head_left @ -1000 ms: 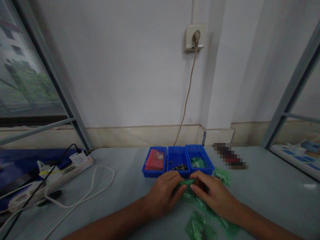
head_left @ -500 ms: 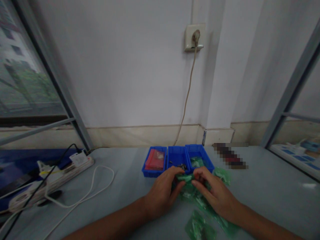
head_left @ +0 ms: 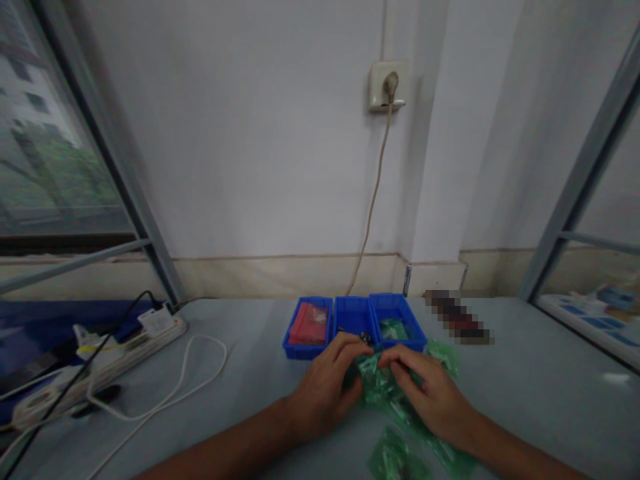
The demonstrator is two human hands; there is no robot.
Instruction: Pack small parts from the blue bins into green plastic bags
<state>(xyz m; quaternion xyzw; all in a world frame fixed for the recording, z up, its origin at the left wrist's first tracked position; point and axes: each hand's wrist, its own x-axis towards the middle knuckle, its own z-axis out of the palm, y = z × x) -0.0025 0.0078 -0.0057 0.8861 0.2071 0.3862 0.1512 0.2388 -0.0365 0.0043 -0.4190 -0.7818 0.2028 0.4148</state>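
Observation:
A small green translucent plastic bag (head_left: 373,375) is between my two hands, just in front of the blue bins. My left hand (head_left: 327,383) curls its fingers and thumb around the bag's left side. At its upper right edge, my right hand (head_left: 430,393) pinches the plastic between thumb and fingers. More green bags lie under and beside my right hand, and one green bag (head_left: 397,457) rests nearer to me. What is inside the bags is too blurred to make out.
Three blue bins stand side by side: the left bin (head_left: 305,352) has red packets (head_left: 310,323), the middle bin (head_left: 353,310) small dark metal pieces, the right bin (head_left: 417,337) green packets. A power strip (head_left: 165,335) and white cable (head_left: 185,373) lie left. A pixelated object (head_left: 460,317) lies right.
The bag between my hands was bunched narrow at the fingertips and now shows spread wider. My left thumb has moved down and left. The view has tilted slightly upward.

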